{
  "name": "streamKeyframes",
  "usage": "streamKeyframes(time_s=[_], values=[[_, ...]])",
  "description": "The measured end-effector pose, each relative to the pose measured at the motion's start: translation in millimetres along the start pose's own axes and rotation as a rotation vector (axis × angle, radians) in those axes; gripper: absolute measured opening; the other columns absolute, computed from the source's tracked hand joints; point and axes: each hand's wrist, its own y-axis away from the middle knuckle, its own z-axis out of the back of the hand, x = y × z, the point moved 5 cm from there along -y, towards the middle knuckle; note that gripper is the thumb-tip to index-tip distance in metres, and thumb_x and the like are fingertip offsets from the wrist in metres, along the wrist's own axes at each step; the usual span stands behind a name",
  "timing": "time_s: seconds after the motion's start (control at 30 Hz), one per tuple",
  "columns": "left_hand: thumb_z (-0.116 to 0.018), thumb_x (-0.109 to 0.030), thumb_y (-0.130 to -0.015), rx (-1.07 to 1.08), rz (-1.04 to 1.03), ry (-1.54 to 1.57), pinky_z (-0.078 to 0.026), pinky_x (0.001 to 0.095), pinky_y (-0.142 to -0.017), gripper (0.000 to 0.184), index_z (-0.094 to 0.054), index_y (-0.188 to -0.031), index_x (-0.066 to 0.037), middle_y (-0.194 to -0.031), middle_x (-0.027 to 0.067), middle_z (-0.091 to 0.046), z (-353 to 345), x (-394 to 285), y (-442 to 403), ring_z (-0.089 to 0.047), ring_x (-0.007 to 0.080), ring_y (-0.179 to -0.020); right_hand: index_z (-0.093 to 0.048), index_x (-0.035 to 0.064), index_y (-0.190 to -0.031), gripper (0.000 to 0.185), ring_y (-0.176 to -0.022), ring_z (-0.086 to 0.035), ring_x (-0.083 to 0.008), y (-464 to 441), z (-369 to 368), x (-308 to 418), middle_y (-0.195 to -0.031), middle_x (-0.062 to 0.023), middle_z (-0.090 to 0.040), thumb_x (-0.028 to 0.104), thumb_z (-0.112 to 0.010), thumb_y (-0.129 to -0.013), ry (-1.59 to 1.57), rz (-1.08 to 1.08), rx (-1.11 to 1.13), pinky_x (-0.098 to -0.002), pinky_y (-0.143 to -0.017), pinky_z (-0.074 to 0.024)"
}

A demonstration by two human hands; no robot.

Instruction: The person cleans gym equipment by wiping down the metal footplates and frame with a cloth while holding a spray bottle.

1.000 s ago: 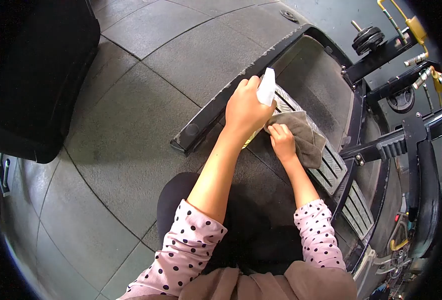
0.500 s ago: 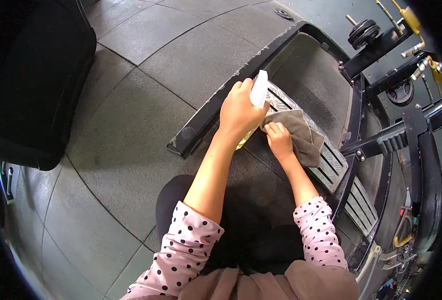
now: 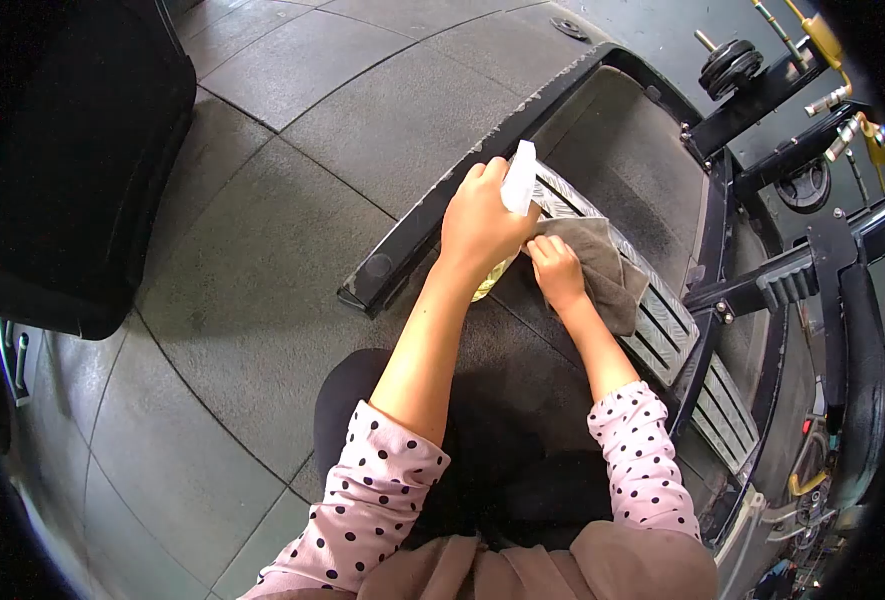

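My left hand (image 3: 483,225) is wrapped round a spray bottle (image 3: 519,180) with a white trigger head. Some of its yellowish lower part shows below my palm; the rest is hidden by the hand. Just to the right, my right hand (image 3: 556,268) grips a grey-brown cloth (image 3: 610,275) by its near left side. The cloth lies over a ridged silver metal footplate (image 3: 659,335) with dark slots, covering part of its middle.
A black metal frame (image 3: 442,190) with a worn edge runs round the footplate. Weight plates (image 3: 730,68) and machine bars stand at the upper right. On the left is a black padded seat (image 3: 72,170) above dark floor tiles (image 3: 262,230).
My right hand and the cloth have shifted slightly up and left, closer to the bottle. My left hand stays nearly where it was on the spray bottle.
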Motion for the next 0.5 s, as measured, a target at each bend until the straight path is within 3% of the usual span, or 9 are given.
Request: streamKeyframes(time_s=[0.17,0.2,0.33,0.5], values=[[-0.069,-0.019,-0.07,-0.03,-0.01,-0.03,-0.046,0.0461,-0.076,0.032,-0.055,-0.09,0.001,-0.086,0.0205,-0.057,7,1,1,-0.058,0.0402,-0.086,-0.064,0.0063,-0.094,0.016,-0.09,-0.059,-0.0212,30,27,-4,-0.091,-0.0027,-0.06,0.009,-0.062,-0.078,0.0,-0.03,0.028,-0.0334,-0.075,-0.0496],[-0.069,-0.019,-0.07,-0.035,-0.005,-0.033,-0.046,0.046,-0.077,0.032,-0.055,-0.091,0.001,-0.087,0.0206,-0.058,9,1,1,-0.059,0.0403,-0.086,-0.066,0.0063,-0.104,0.025,-0.098,-0.059,-0.0216,41,29,-10,-0.102,-0.003,-0.062,0.01,-0.064,-0.08,-0.033,-0.106,0.089,-0.0346,-0.079,-0.0483],[-0.069,-0.02,-0.07,-0.039,0.01,-0.034,-0.047,0.0455,-0.077,0.034,-0.056,-0.093,0.001,-0.089,0.021,-0.058,10,-5,-1,-0.059,0.0411,-0.087,-0.063,0.0079,-0.12,0.037,-0.11,-0.053,-0.0223,59,31,4,-0.118,-0.0031,-0.059,0.017,-0.066,-0.084,0.084,-0.19,0.085,-0.0396,-0.089,-0.0428],[-0.069,-0.021,-0.07,-0.043,-0.009,-0.012,-0.047,0.0456,-0.076,0.034,-0.055,-0.091,0.001,-0.089,0.0212,-0.058,4,-7,0,-0.059,0.0414,-0.086,-0.06,0.0085,-0.123,0.042,-0.11,-0.049,-0.0207,33,17,15,-0.12,-0.0007,-0.054,0.027,-0.065,-0.086,0.146,-0.184,0.112,-0.0379,-0.087,-0.04]])
